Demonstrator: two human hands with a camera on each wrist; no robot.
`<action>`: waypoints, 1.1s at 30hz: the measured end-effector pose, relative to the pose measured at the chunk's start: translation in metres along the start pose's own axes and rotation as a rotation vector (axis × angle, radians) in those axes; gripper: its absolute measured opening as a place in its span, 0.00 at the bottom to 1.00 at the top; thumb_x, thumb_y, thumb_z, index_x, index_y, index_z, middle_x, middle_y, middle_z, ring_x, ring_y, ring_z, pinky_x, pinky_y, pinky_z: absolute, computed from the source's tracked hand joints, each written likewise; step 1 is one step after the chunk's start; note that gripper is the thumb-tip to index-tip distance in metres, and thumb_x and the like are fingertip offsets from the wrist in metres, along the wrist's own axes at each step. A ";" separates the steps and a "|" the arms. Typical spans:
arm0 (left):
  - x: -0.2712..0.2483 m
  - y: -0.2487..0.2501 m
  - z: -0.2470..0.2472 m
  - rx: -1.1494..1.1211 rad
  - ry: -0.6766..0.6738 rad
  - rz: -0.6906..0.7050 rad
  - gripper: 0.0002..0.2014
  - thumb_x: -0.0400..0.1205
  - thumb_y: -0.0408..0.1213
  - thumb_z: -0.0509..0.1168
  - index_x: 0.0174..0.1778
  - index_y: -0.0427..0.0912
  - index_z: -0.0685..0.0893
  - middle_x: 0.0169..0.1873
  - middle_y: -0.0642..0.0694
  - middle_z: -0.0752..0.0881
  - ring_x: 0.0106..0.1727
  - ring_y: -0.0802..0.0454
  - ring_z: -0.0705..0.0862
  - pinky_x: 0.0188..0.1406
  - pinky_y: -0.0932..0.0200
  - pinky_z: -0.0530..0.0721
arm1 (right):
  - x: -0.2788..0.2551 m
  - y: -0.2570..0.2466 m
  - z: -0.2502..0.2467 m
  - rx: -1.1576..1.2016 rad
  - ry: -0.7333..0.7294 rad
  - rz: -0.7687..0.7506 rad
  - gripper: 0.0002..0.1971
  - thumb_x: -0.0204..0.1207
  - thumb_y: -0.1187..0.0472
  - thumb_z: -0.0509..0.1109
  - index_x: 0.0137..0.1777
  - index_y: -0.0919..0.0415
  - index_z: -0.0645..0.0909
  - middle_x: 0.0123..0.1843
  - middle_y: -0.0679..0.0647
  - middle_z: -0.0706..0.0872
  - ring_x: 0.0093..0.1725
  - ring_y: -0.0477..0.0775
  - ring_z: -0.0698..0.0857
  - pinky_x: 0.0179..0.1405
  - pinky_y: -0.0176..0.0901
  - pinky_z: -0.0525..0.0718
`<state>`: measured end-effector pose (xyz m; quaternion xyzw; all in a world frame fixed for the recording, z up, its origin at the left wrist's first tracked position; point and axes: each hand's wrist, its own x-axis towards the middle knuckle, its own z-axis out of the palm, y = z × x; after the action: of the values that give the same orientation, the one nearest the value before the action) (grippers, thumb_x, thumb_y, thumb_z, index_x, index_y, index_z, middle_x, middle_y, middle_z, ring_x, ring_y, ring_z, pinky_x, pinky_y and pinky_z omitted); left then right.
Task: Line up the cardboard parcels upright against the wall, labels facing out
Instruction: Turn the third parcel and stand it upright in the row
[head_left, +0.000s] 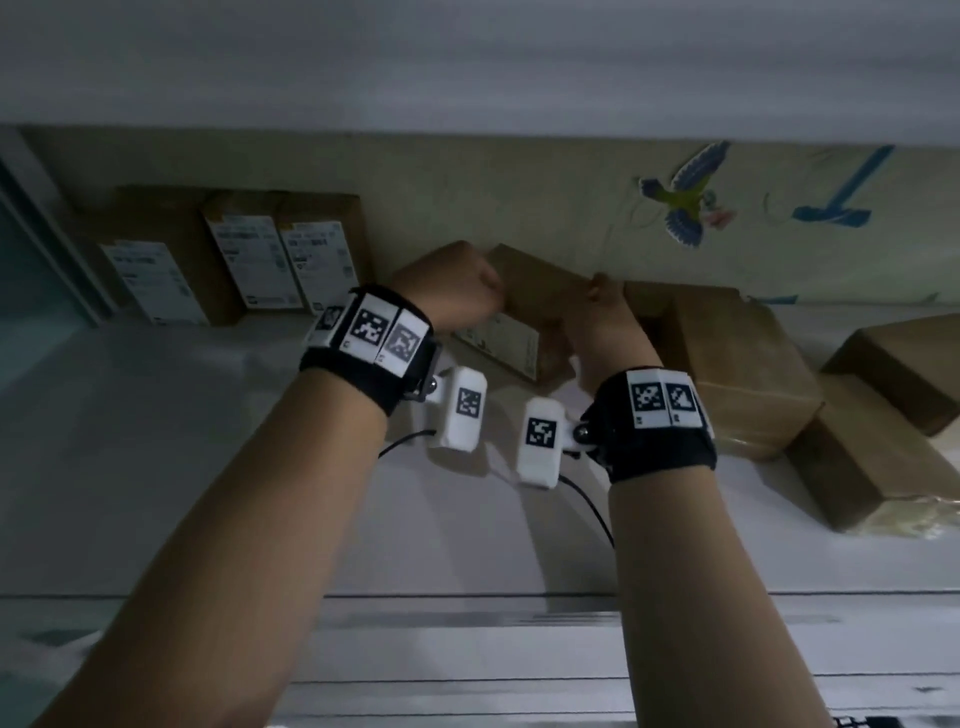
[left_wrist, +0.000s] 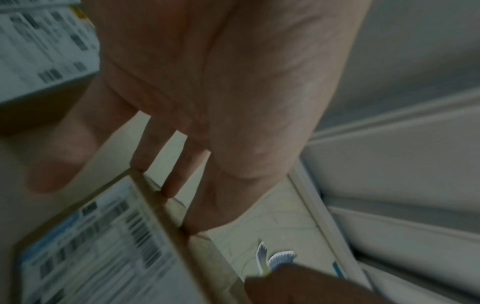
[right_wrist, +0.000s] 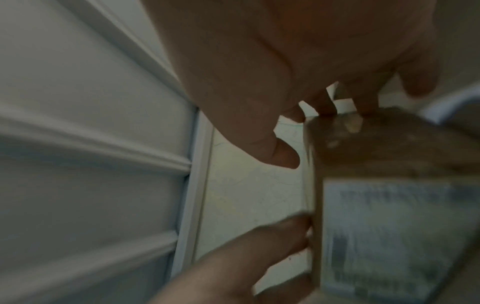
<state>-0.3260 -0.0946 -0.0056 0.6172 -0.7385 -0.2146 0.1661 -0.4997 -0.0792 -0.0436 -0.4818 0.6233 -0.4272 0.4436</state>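
Gripping parcel (head_left: 524, 317) edges; hands (head_left: 452, 291) flanking.

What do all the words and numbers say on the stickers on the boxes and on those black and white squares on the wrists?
No word or number can be read here.
Labels on the three upright parcels: print and barcodes too blurred.
Label on the held parcel, gripped by the left hand and right hand: blurred in every view.
Wrist tags: black-and-white square patterns, no letters.
Bird sticker on the wall: a picture, no words.
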 end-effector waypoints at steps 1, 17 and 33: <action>-0.003 -0.007 -0.003 0.001 0.018 -0.016 0.15 0.83 0.35 0.67 0.29 0.37 0.84 0.27 0.45 0.78 0.28 0.51 0.75 0.35 0.59 0.71 | -0.004 -0.002 -0.001 -0.023 0.032 -0.020 0.34 0.75 0.50 0.70 0.81 0.59 0.70 0.72 0.62 0.84 0.68 0.64 0.86 0.61 0.52 0.87; -0.049 -0.048 -0.014 -0.133 -0.115 -0.053 0.10 0.85 0.57 0.70 0.49 0.59 0.78 0.47 0.60 0.81 0.47 0.63 0.80 0.38 0.59 0.73 | -0.039 -0.012 0.030 -0.043 -0.010 -0.069 0.29 0.69 0.49 0.86 0.71 0.41 0.84 0.64 0.49 0.86 0.54 0.49 0.89 0.57 0.56 0.93; -0.110 -0.135 -0.021 -1.050 -0.002 -0.226 0.59 0.60 0.76 0.79 0.86 0.64 0.63 0.74 0.51 0.84 0.71 0.44 0.88 0.61 0.35 0.91 | -0.081 -0.008 0.117 0.388 -0.072 0.043 0.22 0.81 0.33 0.68 0.63 0.48 0.85 0.56 0.53 0.93 0.52 0.56 0.95 0.45 0.49 0.88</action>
<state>-0.1819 -0.0089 -0.0555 0.5265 -0.4611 -0.5721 0.4277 -0.3731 -0.0137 -0.0525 -0.3890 0.5232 -0.5122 0.5592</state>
